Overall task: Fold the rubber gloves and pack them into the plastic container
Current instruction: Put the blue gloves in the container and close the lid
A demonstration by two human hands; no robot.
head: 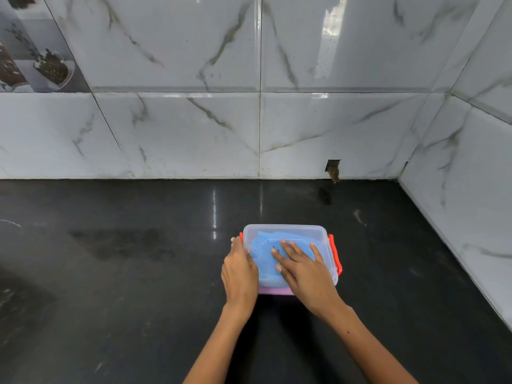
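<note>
A clear plastic container [304, 231] with its lid on stands on the black counter, a pink base showing at its near edge. Folded blue rubber gloves [266, 242] show through the lid. An orange clasp [335, 254] runs down the right side. A bit of a second orange clasp peeks out on the left side by my fingertips. My right hand [302, 270] lies flat on the lid with fingers straight and spread. My left hand [239, 268] rests against the container's left side, fingers along the left clasp.
The black counter [138, 273] stretches to the left and toward me. White marble-pattern tiled walls [194, 134] close off the back and the right side. A small dark hole [333, 169] sits low in the back wall.
</note>
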